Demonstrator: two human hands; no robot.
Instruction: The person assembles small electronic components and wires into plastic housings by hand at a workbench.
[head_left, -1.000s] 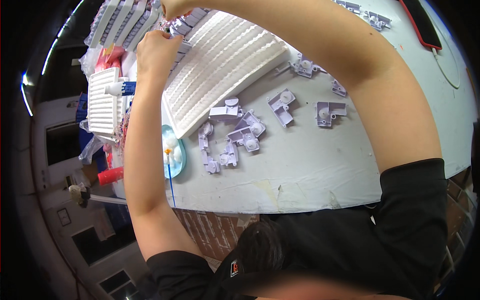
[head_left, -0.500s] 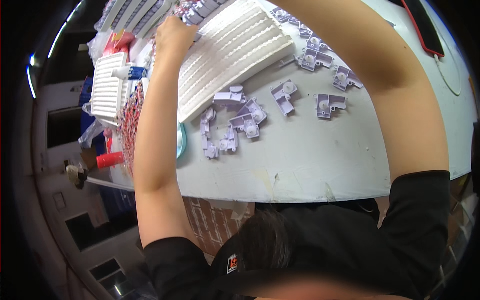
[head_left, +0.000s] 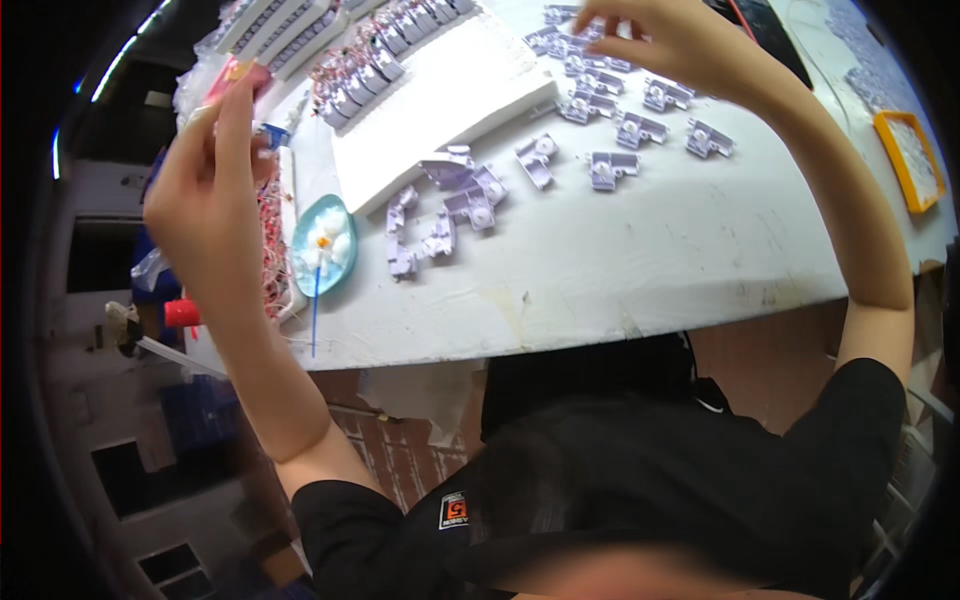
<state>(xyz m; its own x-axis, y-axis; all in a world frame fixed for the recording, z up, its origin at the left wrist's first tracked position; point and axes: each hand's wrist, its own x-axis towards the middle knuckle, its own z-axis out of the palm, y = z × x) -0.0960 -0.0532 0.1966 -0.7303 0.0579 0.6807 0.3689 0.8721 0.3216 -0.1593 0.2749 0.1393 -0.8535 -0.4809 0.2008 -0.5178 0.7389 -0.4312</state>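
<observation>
Reaching Wide Over the Tabletop (head_left: 600,250)

Hovering with the open right hand (head_left: 670,40) just over lavender plastic parts (head_left: 603,175), with fingers parted. Showing the left hand (head_left: 205,205) raised near tangled red wires (head_left: 273,240), with fingers bent, but not showing clearly whether gripping anything. Seeing the parts scattered beside a white foam block (head_left: 430,130), and grey wired pieces (head_left: 380,70) along its far-left edge. Seeing farther a blue dish (head_left: 340,272) with a blue stick (head_left: 316,320), and, at the right, a yellow tray (head_left: 895,165).

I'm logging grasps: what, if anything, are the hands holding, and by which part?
Right hand: nothing visibly held; it is open near the purple parts. Left hand: cannot be told; palm side partly hidden.
</observation>
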